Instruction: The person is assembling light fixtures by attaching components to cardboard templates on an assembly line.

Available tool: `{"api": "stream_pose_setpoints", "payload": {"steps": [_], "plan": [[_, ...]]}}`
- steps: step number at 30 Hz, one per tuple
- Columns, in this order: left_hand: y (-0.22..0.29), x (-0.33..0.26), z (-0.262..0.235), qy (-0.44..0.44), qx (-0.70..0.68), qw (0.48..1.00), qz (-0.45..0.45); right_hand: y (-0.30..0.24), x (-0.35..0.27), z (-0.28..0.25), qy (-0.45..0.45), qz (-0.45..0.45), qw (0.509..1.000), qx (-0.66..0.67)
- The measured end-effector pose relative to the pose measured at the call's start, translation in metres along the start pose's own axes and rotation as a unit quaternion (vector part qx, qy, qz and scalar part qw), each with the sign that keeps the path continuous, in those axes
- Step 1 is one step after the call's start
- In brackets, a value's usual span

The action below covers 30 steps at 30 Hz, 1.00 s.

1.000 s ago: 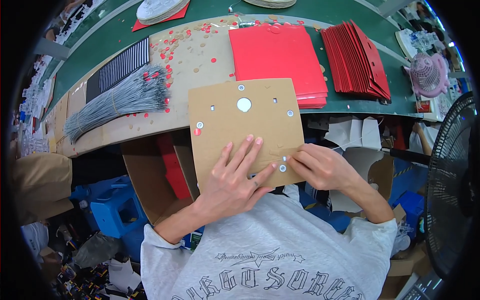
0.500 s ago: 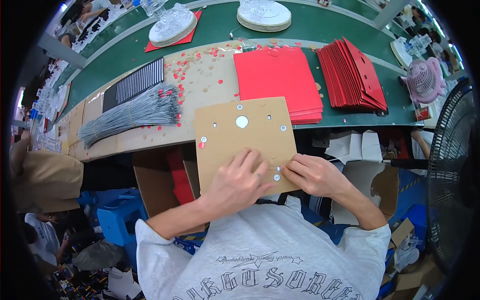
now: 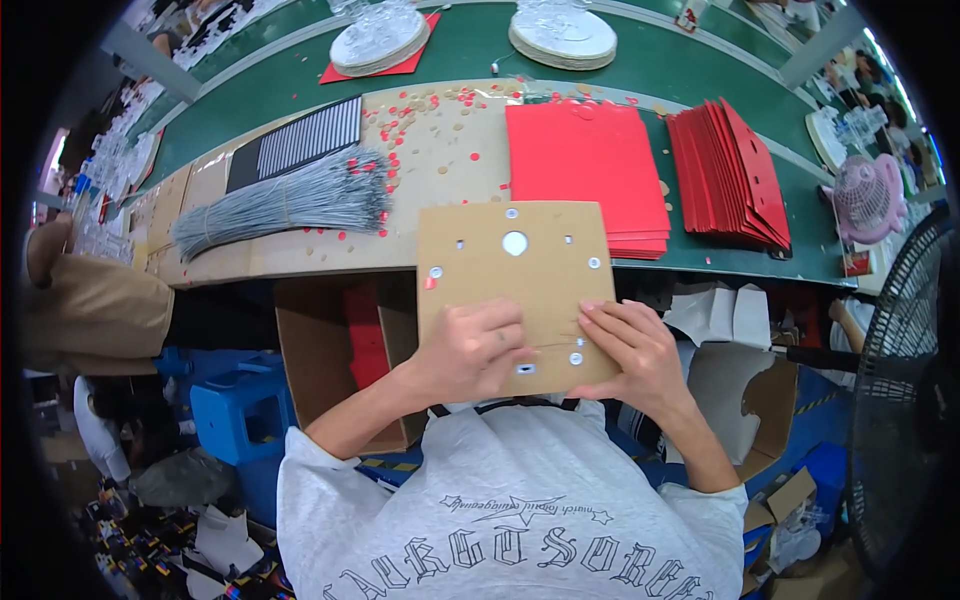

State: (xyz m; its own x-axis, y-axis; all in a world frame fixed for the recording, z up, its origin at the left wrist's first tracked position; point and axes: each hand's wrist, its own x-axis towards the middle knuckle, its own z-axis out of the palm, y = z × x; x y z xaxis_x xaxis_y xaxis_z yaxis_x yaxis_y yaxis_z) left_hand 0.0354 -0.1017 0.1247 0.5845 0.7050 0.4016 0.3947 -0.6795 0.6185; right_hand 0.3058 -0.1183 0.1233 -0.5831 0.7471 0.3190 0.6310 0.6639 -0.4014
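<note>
Both hands, left hand (image 3: 470,350) and right hand (image 3: 628,345), press flat with fingers spread on the near edge of the brown punched cardboard sheet (image 3: 510,275), which overhangs the desk (image 3: 300,255) toward the lap, so uneven pressure could tip or crease it.

Light: bright, even, from overhead
Shadows: soft, dark under the desk (image 3: 250,255)
Focus: centre sharp
Edges: fisheye bending, black vignette

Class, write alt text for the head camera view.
Both hands, left hand and right hand, press on a brown cardboard sheet with punched holes at a bench edge; red sheets and grey wires lie beyond.
</note>
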Motion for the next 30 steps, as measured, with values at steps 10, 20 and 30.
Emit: {"api": "stream_pose_setpoints", "payload": {"steps": [10, 20, 30], "plan": [[-0.018, -0.045, 0.011, 0.217, -0.193, 0.950, -0.112, -0.037, 0.035, 0.039, 0.027, 0.011, 0.984, 0.175], [0.001, -0.070, 0.026, 0.203, -0.450, 0.815, -0.303, -0.045, 0.043, 0.049, 0.042, 0.010, 0.971, 0.236], [0.007, -0.066, 0.026, 0.234, -0.524, 0.752, -0.324, -0.041, 0.039, 0.017, -0.117, -0.129, 0.985, 0.014]]}}
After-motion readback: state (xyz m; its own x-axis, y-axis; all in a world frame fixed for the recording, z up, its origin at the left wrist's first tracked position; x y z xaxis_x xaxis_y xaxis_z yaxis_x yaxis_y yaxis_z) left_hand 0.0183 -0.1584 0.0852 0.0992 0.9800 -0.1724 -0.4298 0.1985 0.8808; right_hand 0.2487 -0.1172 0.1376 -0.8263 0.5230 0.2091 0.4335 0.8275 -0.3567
